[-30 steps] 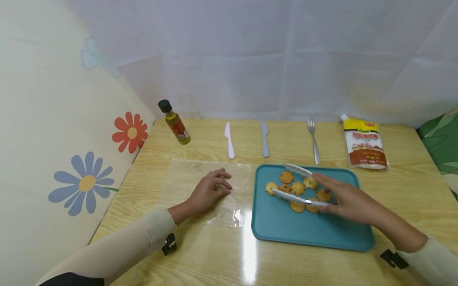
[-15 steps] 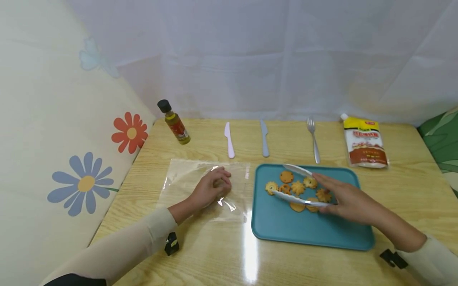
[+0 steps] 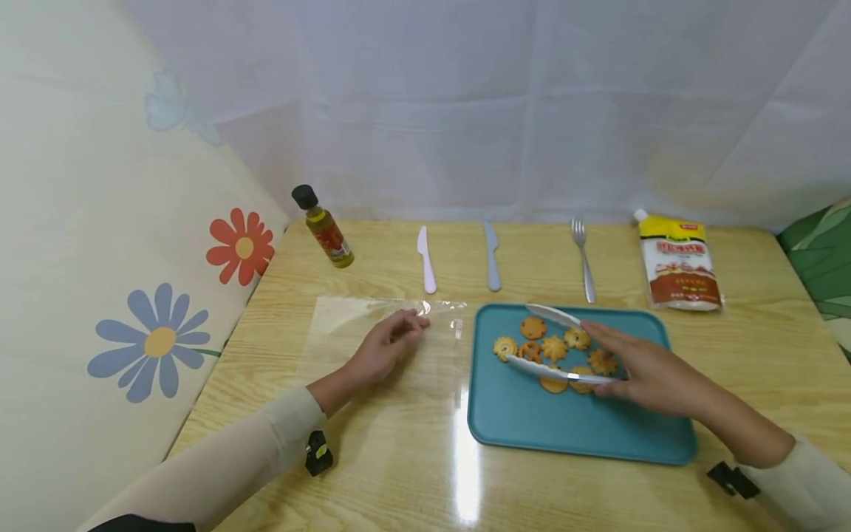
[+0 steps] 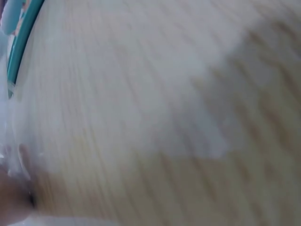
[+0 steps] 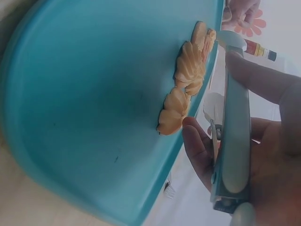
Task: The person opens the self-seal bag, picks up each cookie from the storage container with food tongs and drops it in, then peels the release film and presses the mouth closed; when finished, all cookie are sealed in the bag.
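A clear plastic bag [image 3: 352,347] lies flat on the wooden table [image 3: 399,473], left of a teal tray [image 3: 572,428]. My left hand [image 3: 388,343] rests on the bag and pinches its film near the far edge, which is rucked up there. Several small golden cookies [image 3: 553,349] lie on the tray's far half. My right hand [image 3: 641,366] grips white tongs [image 3: 545,367], whose two arms stand apart on either side of the cookies. The right wrist view shows the tongs [image 5: 233,136] beside the cookies [image 5: 186,84] on the tray [image 5: 84,117]. The left wrist view is blurred.
Along the back of the table lie an oil bottle [image 3: 323,229], a white plastic knife [image 3: 425,260], a grey knife [image 3: 491,258], a metal fork [image 3: 583,260] and a sauce pouch [image 3: 678,263]. A flowered wall [image 3: 159,340] borders the left side; a white curtain hangs behind.
My left hand bunched the plastic film, then shifted slightly away from me, and the bag's far edge is now crinkled. The right hand and tongs have stayed in place.
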`<state>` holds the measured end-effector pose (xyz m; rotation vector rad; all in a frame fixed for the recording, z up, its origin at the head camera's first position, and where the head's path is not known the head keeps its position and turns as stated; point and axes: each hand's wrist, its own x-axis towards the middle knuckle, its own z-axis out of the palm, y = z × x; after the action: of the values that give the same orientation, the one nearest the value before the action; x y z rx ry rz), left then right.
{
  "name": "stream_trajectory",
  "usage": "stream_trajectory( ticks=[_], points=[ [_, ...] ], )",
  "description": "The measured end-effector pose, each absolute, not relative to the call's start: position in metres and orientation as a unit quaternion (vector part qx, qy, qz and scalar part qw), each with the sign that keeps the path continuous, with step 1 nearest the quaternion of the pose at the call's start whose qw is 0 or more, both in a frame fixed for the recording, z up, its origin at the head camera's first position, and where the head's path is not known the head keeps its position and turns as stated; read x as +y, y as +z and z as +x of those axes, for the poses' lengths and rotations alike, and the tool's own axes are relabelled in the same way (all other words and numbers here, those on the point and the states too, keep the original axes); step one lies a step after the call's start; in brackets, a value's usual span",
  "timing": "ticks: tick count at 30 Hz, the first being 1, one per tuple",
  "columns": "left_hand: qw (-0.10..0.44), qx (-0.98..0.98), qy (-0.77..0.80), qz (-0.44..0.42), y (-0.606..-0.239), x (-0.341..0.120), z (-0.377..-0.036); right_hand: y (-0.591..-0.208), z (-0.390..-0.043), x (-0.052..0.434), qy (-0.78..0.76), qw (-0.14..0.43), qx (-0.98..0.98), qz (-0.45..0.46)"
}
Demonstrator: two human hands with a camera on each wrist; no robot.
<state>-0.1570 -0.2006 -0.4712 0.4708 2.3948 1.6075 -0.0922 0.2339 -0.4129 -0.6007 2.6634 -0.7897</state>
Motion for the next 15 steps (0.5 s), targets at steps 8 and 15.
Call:
stream_trajectory(
  ticks=[8, 15],
  points=[
    [0.103, 0.787, 0.585, 0.167, -0.4702, -0.2019, -0.1578, -0.4095, -0.0943, 0.2401, -0.259, 0.146, 0.929, -0.219],
    [0.101, 0.783, 0.590, 0.169, -0.4737, -0.2036, -0.1588, -0.4052, -0.0994, 0.2423, -0.249, 0.155, 0.931, -0.216]
  ],
)
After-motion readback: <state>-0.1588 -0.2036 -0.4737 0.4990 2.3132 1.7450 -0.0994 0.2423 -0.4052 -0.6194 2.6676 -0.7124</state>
